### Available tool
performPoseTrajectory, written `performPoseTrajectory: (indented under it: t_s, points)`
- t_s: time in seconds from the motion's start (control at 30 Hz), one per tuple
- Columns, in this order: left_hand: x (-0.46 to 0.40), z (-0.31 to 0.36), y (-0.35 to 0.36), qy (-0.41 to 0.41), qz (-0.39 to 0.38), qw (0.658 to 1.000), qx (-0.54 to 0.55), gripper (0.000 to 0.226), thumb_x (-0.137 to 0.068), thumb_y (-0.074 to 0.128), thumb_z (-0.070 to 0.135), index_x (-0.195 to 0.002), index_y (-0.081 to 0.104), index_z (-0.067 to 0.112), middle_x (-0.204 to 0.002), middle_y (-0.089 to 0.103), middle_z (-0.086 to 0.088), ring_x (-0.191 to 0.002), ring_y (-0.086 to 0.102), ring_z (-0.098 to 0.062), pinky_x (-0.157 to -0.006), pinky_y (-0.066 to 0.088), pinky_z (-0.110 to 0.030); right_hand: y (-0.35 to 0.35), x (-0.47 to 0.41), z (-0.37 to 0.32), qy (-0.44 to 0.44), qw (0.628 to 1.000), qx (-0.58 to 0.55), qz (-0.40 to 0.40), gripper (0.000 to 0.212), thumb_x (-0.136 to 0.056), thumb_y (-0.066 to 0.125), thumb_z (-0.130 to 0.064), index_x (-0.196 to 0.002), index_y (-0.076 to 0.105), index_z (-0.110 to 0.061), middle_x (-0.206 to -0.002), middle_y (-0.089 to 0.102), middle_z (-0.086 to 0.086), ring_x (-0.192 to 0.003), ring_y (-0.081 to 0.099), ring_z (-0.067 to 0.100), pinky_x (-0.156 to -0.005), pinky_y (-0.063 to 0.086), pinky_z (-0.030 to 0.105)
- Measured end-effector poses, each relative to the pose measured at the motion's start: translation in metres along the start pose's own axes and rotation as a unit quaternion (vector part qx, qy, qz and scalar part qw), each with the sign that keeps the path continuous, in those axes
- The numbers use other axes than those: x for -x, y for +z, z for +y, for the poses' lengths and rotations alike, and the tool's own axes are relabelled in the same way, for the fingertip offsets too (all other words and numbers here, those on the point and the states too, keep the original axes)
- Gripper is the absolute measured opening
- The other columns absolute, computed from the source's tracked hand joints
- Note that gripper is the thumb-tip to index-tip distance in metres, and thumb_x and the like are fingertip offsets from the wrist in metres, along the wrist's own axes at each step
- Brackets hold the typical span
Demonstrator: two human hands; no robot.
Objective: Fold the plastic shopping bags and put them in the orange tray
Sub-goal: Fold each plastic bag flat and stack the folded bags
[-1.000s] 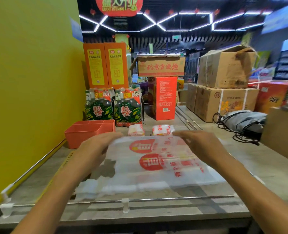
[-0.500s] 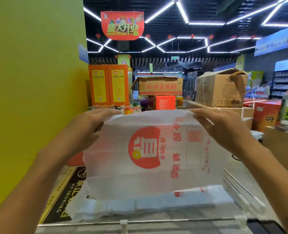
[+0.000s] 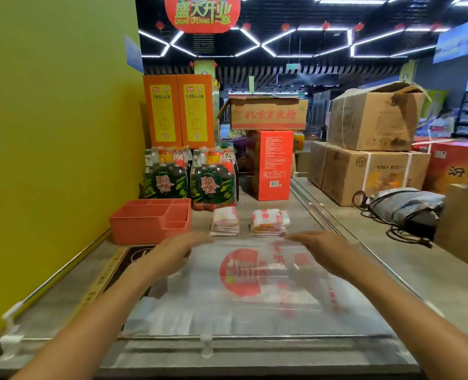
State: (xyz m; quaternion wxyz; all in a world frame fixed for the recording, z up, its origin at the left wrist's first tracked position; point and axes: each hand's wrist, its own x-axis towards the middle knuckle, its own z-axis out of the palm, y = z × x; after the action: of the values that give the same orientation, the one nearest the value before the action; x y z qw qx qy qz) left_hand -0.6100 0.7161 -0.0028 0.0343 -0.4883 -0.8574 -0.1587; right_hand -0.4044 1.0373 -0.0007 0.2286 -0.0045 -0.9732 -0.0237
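A white plastic shopping bag [image 3: 243, 281] with a red round logo lies spread and motion-blurred over the grey counter in front of me. My left hand [image 3: 172, 255] grips its far left corner and my right hand [image 3: 324, 252] grips its far right corner. The orange tray [image 3: 134, 229], with several compartments, stands just beyond my left hand, by the yellow-green wall. Two stacks of folded bags sit behind the spread bag: a left stack [image 3: 224, 222] beside the tray and a right stack [image 3: 268, 222].
Green bottle packs [image 3: 189, 179] and a red carton [image 3: 273, 164] stand behind the tray and stacks. Cardboard boxes [image 3: 369, 171] and a grey bag with black cables [image 3: 408, 207] fill the right side. A thin metal rail [image 3: 227, 337] crosses the counter's near edge.
The bag lay flat, was lifted upright in front of me half a second ago, and has now come back down onto the counter, both hands still on its top edge.
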Motion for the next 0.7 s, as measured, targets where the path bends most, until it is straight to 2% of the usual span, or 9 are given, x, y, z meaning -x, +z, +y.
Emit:
performPoseTrajectory:
  t_s: [0.1,0.2,0.3,0.33,0.4,0.43,0.5,0.6,0.7]
  points:
    - [0.011,-0.023,0.028,-0.033,-0.065,0.997,0.031,0.061,-0.1,0.055,0.011,-0.151,0.037,0.038,-0.158,0.034,0.011,-0.146,0.033,-0.013,-0.118,0.026,-0.028,0.033,0.016,0.013,-0.002,0.995,-0.021,-0.093,0.057,-0.099,0.057,-0.003,-0.141,0.053,-0.041,-0.149,0.05,-0.015,-0.135,0.05,0.007,-0.116,0.036,0.027]
    - [0.019,-0.041,0.035,-0.004,-0.103,0.994,-0.02,0.069,-0.094,0.064,0.009,-0.15,0.04,0.041,-0.159,0.028,0.017,-0.148,0.028,-0.008,-0.12,0.025,-0.027,0.043,0.028,0.021,0.015,0.986,-0.032,-0.162,0.054,-0.1,0.054,-0.005,-0.14,0.054,-0.042,-0.151,0.046,-0.019,-0.138,0.046,0.005,-0.117,0.035,0.029]
    - [0.026,-0.044,0.03,0.052,-0.088,0.993,-0.053,0.055,-0.08,0.063,0.074,-0.132,0.053,0.059,-0.151,0.041,0.023,-0.131,0.042,-0.005,-0.104,0.036,-0.033,0.04,0.033,0.022,0.014,0.981,-0.051,-0.188,0.041,-0.103,0.053,-0.018,-0.139,0.057,-0.038,-0.149,0.048,-0.02,-0.137,0.046,0.005,-0.116,0.035,0.027]
    - [0.027,-0.045,0.029,0.059,-0.096,0.993,-0.041,0.055,-0.077,0.056,0.081,-0.129,0.052,0.063,-0.149,0.042,0.024,-0.13,0.042,-0.005,-0.105,0.034,-0.035,0.039,0.034,0.023,0.01,0.979,-0.056,-0.196,0.041,-0.103,0.053,-0.018,-0.14,0.056,-0.037,-0.149,0.048,-0.019,-0.138,0.045,0.005,-0.117,0.033,0.025]
    - [0.032,-0.046,0.024,0.063,-0.103,0.992,-0.018,0.048,-0.089,0.06,0.065,-0.135,0.046,0.064,-0.151,0.039,0.026,-0.136,0.043,-0.006,-0.111,0.033,-0.041,0.037,0.034,0.022,0.005,0.971,-0.055,-0.231,0.042,-0.104,0.052,-0.021,-0.144,0.052,-0.035,-0.152,0.045,-0.018,-0.141,0.041,0.005,-0.118,0.028,0.023]
    - [0.032,-0.047,0.02,0.068,-0.143,0.987,-0.009,0.055,-0.096,0.062,0.042,-0.141,0.038,0.062,-0.156,0.03,0.028,-0.142,0.036,-0.005,-0.113,0.033,-0.035,0.035,0.033,0.02,0.01,0.966,-0.059,-0.251,0.043,-0.105,0.051,-0.027,-0.146,0.049,-0.035,-0.154,0.042,-0.018,-0.142,0.04,0.005,-0.118,0.028,0.023]
    - [0.036,-0.042,0.01,-0.01,-0.187,0.982,-0.034,0.085,-0.095,0.056,0.006,-0.153,0.018,0.055,-0.156,0.009,0.031,-0.146,0.014,0.003,-0.116,0.026,-0.023,0.03,0.029,0.011,0.041,0.959,-0.08,-0.269,0.047,-0.105,0.046,-0.043,-0.151,0.039,-0.038,-0.158,0.036,-0.018,-0.143,0.036,0.007,-0.12,0.029,0.029]
    - [0.024,-0.022,0.01,-0.023,-0.16,0.986,-0.048,0.066,-0.104,0.045,0.02,-0.158,0.013,0.043,-0.162,0.004,0.022,-0.151,0.004,-0.002,-0.124,0.01,-0.028,0.026,0.012,-0.016,0.046,0.96,-0.105,-0.255,0.056,-0.104,0.039,-0.054,-0.156,0.026,-0.039,-0.163,0.026,-0.016,-0.148,0.029,0.009,-0.121,0.025,0.033]
    - [0.011,0.017,0.029,-0.006,-0.178,0.983,-0.039,0.058,-0.108,0.034,0.043,-0.161,0.011,0.032,-0.165,0.002,0.016,-0.153,-0.002,-0.005,-0.119,-0.003,-0.024,0.035,-0.008,-0.06,-0.002,0.956,-0.162,-0.246,0.058,-0.105,0.035,-0.056,-0.158,0.02,-0.039,-0.165,0.022,-0.011,-0.15,0.024,0.012,-0.124,0.021,0.038]
